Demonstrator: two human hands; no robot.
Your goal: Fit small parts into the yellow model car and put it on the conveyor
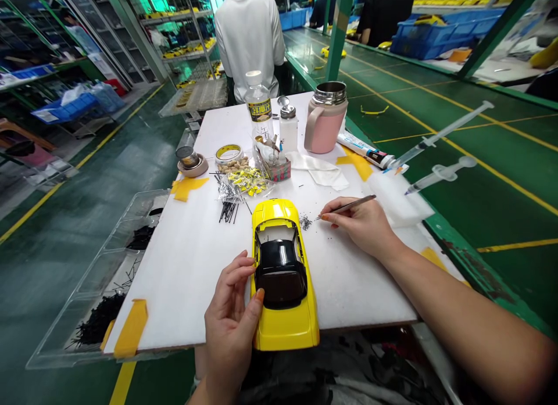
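the left hand (231, 315) holds the car (285, 329) by its left side, fingers along the edge and thumb pressed on top beside the dark rear window. the car is yellow with a black roof, upright at the near edge of the counter (183, 271), its front pointing away; whether it rests there or is slightly raised i cannot tell. the right hand (361, 225) is closed around the tweezers (351, 204) in a pencil-like pinch, their tips just right of a small scatter of black bits (306, 222), which lies beside the car's front right side.

to the left of the car's front are black rods (228, 212) and a clear bag (250, 183) of yellow parts. behind them stand a small box (279, 171), a bottle (260, 111), a jar (288, 135) and a pink mug (323, 129). two syringes (442, 175) rest at the right, near a tube (370, 153). a clear tray (101, 251) with black pieces sits beyond the counter's left edge. farther ahead is a person (248, 39) in white, back turned.
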